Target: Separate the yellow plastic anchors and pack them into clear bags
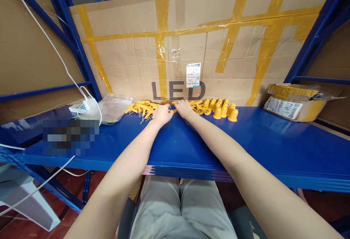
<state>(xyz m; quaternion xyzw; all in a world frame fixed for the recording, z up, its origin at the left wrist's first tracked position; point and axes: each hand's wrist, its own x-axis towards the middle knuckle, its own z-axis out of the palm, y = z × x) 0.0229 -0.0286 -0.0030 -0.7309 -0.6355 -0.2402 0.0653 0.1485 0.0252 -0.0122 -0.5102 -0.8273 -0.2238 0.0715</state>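
Observation:
Both my arms reach far forward over a blue shelf board (pixel 246 140). My left hand (pixel 162 114) rests knuckles up beside a pile of long yellow plastic pieces (pixel 140 107) with small metal springs. My right hand (pixel 183 108) lies next to it, fingers among yellow parts at the back of the board. To its right stand several yellow cup-shaped caps (pixel 224 109), some upright, some lying on their sides. Whether either hand grips a piece is hidden by the fingers.
A taped cardboard sheet marked LED (pixel 177 89) forms the back wall. A clear plastic bag (pixel 113 108) and a white charger with cable (pixel 86 105) lie at the left. An opened cardboard box (pixel 294 102) sits at the right. Blue rack posts stand on both sides.

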